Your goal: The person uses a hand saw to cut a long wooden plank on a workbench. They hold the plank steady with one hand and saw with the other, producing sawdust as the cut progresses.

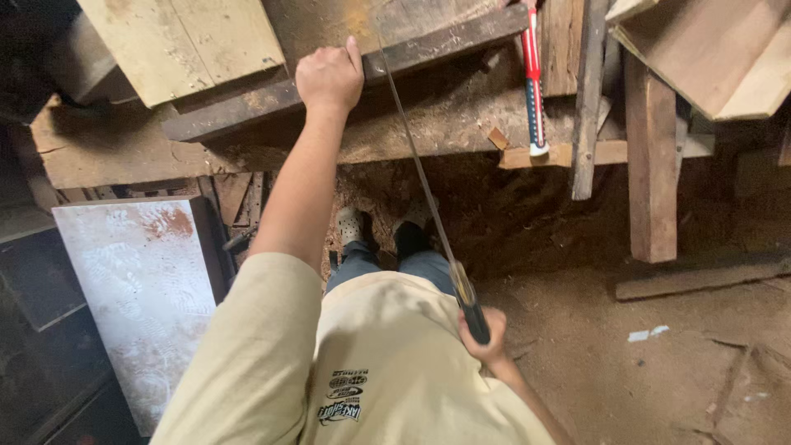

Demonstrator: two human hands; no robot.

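The left hand [329,78] clamps the dark plank [346,78] on the table [445,115]; the right hand [486,338] grips the saw [428,189] handle, blade beside the left grip.

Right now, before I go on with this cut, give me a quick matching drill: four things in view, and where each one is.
Things:
1. left hand
2. right hand
3. red striped tool
4. white panel

Places:
A. lying on the bench at upper right
B. leaning at lower left
C. pressing down on the dark plank
D. gripping the saw handle near the waist

Pairs: 1-C, 2-D, 3-A, 4-B
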